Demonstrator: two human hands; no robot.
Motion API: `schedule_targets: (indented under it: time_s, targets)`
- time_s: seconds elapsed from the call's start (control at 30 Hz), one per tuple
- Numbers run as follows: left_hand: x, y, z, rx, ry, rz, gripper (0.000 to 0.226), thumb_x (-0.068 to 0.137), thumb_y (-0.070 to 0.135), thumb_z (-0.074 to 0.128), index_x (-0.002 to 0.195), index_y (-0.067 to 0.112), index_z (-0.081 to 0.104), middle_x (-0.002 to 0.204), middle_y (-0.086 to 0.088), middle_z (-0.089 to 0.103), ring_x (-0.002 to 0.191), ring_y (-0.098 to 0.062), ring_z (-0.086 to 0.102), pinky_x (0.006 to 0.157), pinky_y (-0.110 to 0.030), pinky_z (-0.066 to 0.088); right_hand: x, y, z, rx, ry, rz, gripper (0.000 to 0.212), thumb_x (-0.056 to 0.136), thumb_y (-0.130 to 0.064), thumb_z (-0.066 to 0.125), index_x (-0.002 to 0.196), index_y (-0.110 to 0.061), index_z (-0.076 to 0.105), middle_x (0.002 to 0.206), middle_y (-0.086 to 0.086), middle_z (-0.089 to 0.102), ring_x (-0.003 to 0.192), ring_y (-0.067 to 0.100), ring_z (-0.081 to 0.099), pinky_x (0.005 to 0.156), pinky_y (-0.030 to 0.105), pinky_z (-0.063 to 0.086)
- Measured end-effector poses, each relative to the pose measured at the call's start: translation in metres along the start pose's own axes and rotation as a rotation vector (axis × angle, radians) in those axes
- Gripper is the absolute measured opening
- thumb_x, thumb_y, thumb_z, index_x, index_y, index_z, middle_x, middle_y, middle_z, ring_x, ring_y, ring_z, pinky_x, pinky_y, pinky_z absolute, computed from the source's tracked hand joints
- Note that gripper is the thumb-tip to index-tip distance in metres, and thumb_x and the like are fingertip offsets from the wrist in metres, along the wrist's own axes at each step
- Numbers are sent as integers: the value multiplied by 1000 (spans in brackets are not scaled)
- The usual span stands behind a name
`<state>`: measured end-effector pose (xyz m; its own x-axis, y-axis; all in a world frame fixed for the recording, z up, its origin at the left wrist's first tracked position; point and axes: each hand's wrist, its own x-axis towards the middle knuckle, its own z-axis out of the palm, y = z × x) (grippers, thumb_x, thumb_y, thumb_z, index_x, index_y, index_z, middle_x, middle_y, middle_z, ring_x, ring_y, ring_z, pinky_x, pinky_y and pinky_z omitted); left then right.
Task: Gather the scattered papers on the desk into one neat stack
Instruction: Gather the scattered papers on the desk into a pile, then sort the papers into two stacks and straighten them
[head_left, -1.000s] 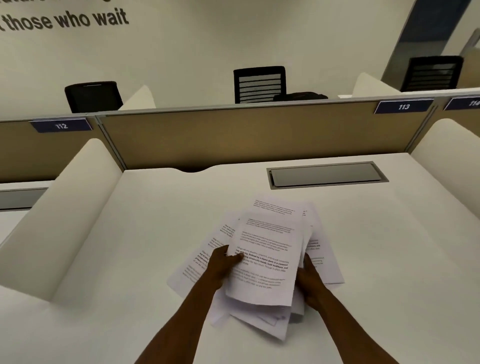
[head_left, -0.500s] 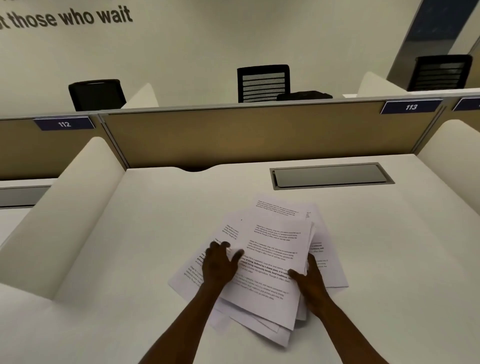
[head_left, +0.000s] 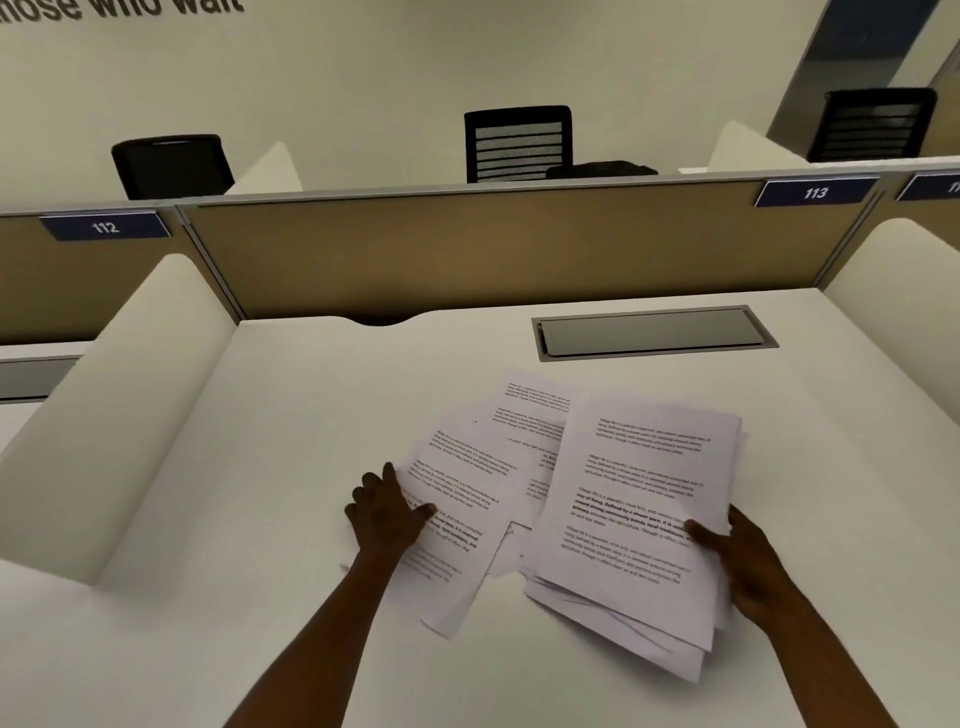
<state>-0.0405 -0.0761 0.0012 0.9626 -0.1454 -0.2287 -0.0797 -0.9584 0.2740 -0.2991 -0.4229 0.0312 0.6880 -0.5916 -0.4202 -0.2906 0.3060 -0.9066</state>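
Observation:
A bundle of printed white sheets (head_left: 639, 514) is held at its right edge by my right hand (head_left: 748, 566), thumb on top, its lower corners fanned out above the white desk (head_left: 260, 519). To its left, loose printed sheets (head_left: 462, 499) lie overlapping on the desk, and one more sheet (head_left: 530, 400) pokes out behind them. My left hand (head_left: 384, 512) rests flat on the left edge of the loose sheets, with its fingers spread.
A grey cable hatch (head_left: 652, 335) is set into the desk behind the papers. White curved side dividers (head_left: 130, 395) and a tan back panel (head_left: 493, 249) with the labels 112 and 113 enclose the desk. Black chairs (head_left: 519, 143) stand beyond the panel.
My right hand has pulled the upper bundle of sheets to the right, off the pile. My left hand has slid left and now presses on the sheets left lying on the desk.

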Motion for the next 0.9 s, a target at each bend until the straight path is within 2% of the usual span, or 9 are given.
schedule_targets:
  time_s: [0.07,0.1,0.2,0.4,0.5,0.57,0.63,0.73,0.9]
  targets:
    - [4,2,-4,0,-25,-35,104,72,64,71,151,14,25,138,-15,45,126,-34,47,101,-46,37,-3,-1,-2,19,-8,15,89,35,-45,97,115,-25,65,109,7,75,97,31,71,70,39,61]
    - [5,3,-6,-3,-39,-53,104,71,64,72,151,14,26,138,-15,47,126,-34,47,102,-46,37,-2,1,0,35,-19,28,89,36,-45,97,117,-26,64,111,8,75,100,32,70,75,43,61]
    - [7,5,-9,-69,-67,-88,96,71,60,75,144,14,34,136,-13,54,129,-35,46,104,-46,35,-4,5,20,138,-87,58,78,56,-28,92,127,-19,60,124,15,69,108,38,67,90,51,55]
    - [9,-5,-8,-426,-78,-144,69,77,47,77,131,10,55,129,-16,64,121,-33,58,103,-41,47,-3,15,111,176,-223,124,51,81,0,73,129,-12,59,121,14,70,109,34,68,86,45,59]
    - [10,-12,-11,-583,-93,-176,52,88,49,65,117,6,67,124,-16,68,118,-34,60,103,-41,46,3,19,156,61,-238,136,54,80,0,75,129,-12,58,121,11,69,105,29,69,83,39,60]
    - [9,-20,-13,-673,-146,-203,62,88,59,60,113,3,69,119,-16,69,117,-38,60,101,-46,47,9,25,180,-40,-245,109,52,82,-3,74,129,-17,57,127,11,66,110,26,67,92,41,57]
    - [4,-26,-17,-732,-205,-203,62,82,59,68,112,5,68,112,-6,67,115,-35,61,96,-44,50,12,29,198,-173,-258,76,48,84,-10,73,125,-29,57,135,9,62,116,25,63,102,45,51]
    - [-1,-35,-21,-796,-300,-154,41,72,42,85,99,15,69,105,-4,72,95,-27,69,90,-43,56,12,27,216,-367,-236,37,59,86,-16,70,141,-21,47,141,3,54,127,23,53,109,36,43]
    - [4,-55,-18,-867,-309,-167,63,55,17,92,110,8,63,108,-15,72,92,-34,71,86,-53,58,10,22,233,-593,-275,-57,67,89,-27,68,147,-16,35,143,5,52,130,23,51,109,32,42]
